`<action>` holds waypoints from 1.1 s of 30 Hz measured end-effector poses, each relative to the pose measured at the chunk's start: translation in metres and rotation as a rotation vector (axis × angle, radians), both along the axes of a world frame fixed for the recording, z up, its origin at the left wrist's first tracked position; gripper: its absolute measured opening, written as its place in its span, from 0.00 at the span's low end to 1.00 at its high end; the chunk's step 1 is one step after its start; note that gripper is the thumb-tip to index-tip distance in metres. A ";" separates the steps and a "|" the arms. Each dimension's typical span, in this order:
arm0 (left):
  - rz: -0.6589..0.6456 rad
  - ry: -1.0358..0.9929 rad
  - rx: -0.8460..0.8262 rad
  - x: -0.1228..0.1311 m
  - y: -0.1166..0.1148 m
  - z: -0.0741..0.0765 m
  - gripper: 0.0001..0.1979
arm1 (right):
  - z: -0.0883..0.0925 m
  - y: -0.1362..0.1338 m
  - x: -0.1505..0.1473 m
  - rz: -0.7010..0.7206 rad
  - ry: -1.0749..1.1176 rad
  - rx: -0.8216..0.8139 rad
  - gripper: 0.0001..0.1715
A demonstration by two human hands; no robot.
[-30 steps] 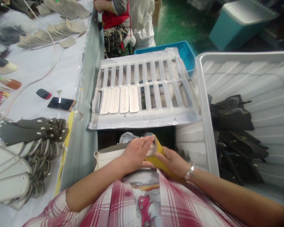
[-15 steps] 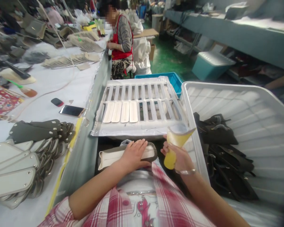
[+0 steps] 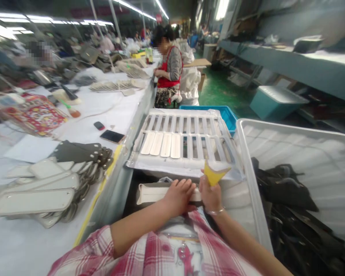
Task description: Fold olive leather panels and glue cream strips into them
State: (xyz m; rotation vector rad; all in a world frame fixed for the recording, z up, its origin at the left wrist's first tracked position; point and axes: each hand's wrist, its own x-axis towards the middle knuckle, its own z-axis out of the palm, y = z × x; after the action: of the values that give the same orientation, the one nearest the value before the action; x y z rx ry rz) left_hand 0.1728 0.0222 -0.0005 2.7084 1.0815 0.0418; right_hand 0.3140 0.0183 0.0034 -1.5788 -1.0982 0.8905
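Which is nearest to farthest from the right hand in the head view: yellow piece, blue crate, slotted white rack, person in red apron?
1. The yellow piece, held in the right hand.
2. The slotted white rack, just ahead.
3. The blue crate, behind the rack.
4. The person in red apron, farthest, beyond the crate.

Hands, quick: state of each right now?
Left hand: open, resting flat on the cream-edged piece.
Right hand: closed on the yellow strip.

A yellow strip [image 3: 214, 174] is seen, a red-and-white checked shirt [image 3: 149, 257], a white slotted tray [image 3: 184, 140], a blue bin [image 3: 227, 115] and black pieces [image 3: 287, 191].
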 end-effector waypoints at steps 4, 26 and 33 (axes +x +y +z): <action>-0.017 -0.137 -0.025 -0.029 -0.009 0.011 0.37 | 0.021 0.011 0.006 0.153 0.124 -0.087 0.28; 0.722 -1.740 -1.032 -0.161 -0.011 -0.046 0.21 | 0.009 0.129 -0.143 1.288 -1.240 0.196 0.27; 0.722 -1.776 -1.170 -0.168 -0.008 -0.063 0.25 | -0.002 0.152 -0.207 1.763 -1.074 0.755 0.28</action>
State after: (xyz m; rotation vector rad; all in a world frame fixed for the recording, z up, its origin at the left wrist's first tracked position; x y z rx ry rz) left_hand 0.0053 0.0146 -0.0631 0.5040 0.7754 1.1479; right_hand 0.1074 0.1699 0.0017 0.0576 -3.2019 0.3055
